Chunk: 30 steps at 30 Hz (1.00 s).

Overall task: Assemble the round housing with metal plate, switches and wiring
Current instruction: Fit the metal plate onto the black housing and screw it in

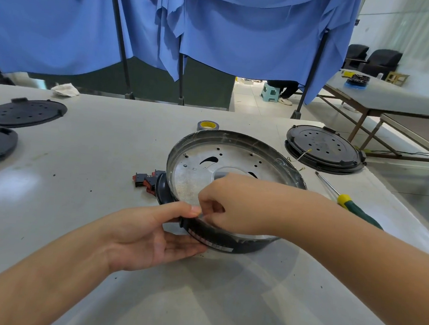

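A: Where is the round housing (234, 189)?

B: In the middle of the surface (104, 179), tipped up, its near rim lifted and its far rim up too, with the metal plate (208, 167) showing inside it.

A: And the hands?

B: The left hand (151, 237) cups the near-left edge: thumb pressed on top of the rim, fingers open and flat under the dark wall. The right hand (233, 205) reaches over the plate, fingertips pinched together at that same rim spot, right by the left thumb. What it pinches is too small to tell.

A: What sits close?

B: Red and black switches (146, 178) lie just beside the housing's left edge. A roll of tape (207, 125) is just behind the far rim. A screwdriver (344, 198) lies to the right, near the surface's right edge, and a black round cover (323, 148) with a thin wire (298, 157) sits at the far right corner.

A: Free room?

B: The near part of the surface is bare, and so is the stretch to the left, up to two dark lids (22, 112) at the left edge.
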Available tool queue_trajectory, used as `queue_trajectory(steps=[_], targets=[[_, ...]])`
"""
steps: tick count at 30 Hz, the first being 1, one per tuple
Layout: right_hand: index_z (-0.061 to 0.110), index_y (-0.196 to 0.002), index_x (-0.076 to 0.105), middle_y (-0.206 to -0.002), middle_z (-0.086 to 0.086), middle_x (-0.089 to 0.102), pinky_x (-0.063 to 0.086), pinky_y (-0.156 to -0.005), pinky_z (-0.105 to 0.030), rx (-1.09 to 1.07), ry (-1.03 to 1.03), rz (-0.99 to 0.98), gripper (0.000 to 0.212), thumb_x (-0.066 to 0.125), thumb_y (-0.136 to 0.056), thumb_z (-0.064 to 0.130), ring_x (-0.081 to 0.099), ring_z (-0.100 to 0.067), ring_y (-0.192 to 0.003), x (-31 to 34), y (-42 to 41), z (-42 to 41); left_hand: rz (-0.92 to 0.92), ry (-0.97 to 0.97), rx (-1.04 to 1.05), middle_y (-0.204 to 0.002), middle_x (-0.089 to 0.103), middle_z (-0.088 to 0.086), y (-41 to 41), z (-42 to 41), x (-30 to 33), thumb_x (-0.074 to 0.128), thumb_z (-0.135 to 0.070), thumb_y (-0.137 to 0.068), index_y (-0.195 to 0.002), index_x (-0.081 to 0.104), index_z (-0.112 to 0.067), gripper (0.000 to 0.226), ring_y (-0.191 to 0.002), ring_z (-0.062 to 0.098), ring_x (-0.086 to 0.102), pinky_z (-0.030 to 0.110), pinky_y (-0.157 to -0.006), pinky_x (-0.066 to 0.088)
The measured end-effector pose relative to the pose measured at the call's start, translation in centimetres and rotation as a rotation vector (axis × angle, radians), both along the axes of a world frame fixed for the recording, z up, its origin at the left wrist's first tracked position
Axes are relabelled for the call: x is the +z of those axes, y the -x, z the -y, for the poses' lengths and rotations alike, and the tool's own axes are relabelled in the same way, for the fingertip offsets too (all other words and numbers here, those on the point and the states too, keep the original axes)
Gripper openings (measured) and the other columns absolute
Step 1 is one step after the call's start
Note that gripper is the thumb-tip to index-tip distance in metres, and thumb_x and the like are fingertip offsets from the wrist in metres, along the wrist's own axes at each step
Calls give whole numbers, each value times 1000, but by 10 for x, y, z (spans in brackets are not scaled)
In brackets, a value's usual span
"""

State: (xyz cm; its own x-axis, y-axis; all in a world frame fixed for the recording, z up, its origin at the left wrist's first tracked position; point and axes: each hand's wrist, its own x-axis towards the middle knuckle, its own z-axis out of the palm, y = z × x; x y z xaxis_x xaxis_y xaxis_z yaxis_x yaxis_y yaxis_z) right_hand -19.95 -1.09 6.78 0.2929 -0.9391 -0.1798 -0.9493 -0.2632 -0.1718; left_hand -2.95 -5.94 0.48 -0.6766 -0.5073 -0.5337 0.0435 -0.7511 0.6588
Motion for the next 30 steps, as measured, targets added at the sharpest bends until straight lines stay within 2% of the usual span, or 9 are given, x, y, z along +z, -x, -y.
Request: queue_trajectory(steps=[2, 4, 9, 13, 16, 19, 23, 26, 30], targets=[[26, -96, 61, -89, 10, 58, 45, -66, -25, -19, -23, 36, 10, 54, -93, 33, 56, -12, -85, 1, 3, -2, -4, -1, 1, -118, 65, 29, 0, 0, 1, 85, -6, -54, -114, 61, 1, 65, -108, 40, 66, 49, -84, 57], [30, -98, 61, -92, 13, 61, 48, -72, -25, -19, -45, 81, 8, 58, -91, 26, 57, -8, -87, 5, 6, -3, -6, 4, 3, -116, 66, 28, 1, 0, 1, 85, -7, -54, -114, 61, 0, 64, -107, 40, 66, 49, -85, 57], [29, -90, 68, -83, 15, 61, 54, -78, -32, 2, -12, 66, 19, 56, -87, 14, 60, -9, -87, 6, 4, -6, 4, 11, -3, -117, 65, 29, 0, 0, 0, 85, -8, -55, -122, 59, 2, 72, -106, 41, 66, 47, -83, 58], [25, -85, 66, -79, 8, 61, 54, -71, -40, 49, 61, -16, 14, 53, -87, 19, 60, -18, -87, 4, 1, -6, 2, 15, 1, -117, 65, 30, 0, 0, -1, 86, -7, -55, -111, 63, 0, 61, -107, 41, 66, 47, -81, 58], [26, -86, 59, -84, 4, 61, 54, -67, -38, 55, 27, -69, 13, 50, -89, 18, 60, -21, -83, 2, 0, -5, 9, 18, -1, -117, 65, 29, 0, 0, -2, 86, -6, -53, -105, 67, 1, 56, -106, 41, 66, 46, -78, 59], [29, -94, 58, -90, 9, 61, 53, -75, -39, 37, -5, 14, 16, 51, -89, 16, 59, -17, -88, 3, 2, -5, 4, 18, -5, -115, 66, 28, 0, 0, -2, 86, -6, -54, -102, 70, 1, 51, -105, 41, 67, 47, -80, 59], [29, -87, 64, -84, 12, 63, 52, -80, -41, 33, -5, 58, 23, 52, -85, 9, 60, -14, -92, 4, 4, -5, 3, 19, 0, -117, 66, 28, -1, 1, -2, 85, -6, -55, -110, 68, 0, 57, -106, 41, 66, 48, -82, 58], [27, -88, 64, -84, 8, 65, 54, -74, -42, 44, 19, 44, 19, 51, -86, 13, 61, -15, -83, 1, 3, -4, 4, 23, 4, -116, 66, 28, -1, 0, -2, 85, -6, -55, -115, 66, 0, 64, -106, 42, 66, 48, -83, 58], [32, -82, 57, -84, 7, 65, 55, -71, -40, 39, 30, 48, 13, 50, -91, 25, 60, -15, -79, -3, 5, -4, 10, 29, -4, -114, 66, 29, 0, -1, -1, 85, -7, -54, -104, 70, 0, 53, -105, 42, 66, 47, -79, 59]])
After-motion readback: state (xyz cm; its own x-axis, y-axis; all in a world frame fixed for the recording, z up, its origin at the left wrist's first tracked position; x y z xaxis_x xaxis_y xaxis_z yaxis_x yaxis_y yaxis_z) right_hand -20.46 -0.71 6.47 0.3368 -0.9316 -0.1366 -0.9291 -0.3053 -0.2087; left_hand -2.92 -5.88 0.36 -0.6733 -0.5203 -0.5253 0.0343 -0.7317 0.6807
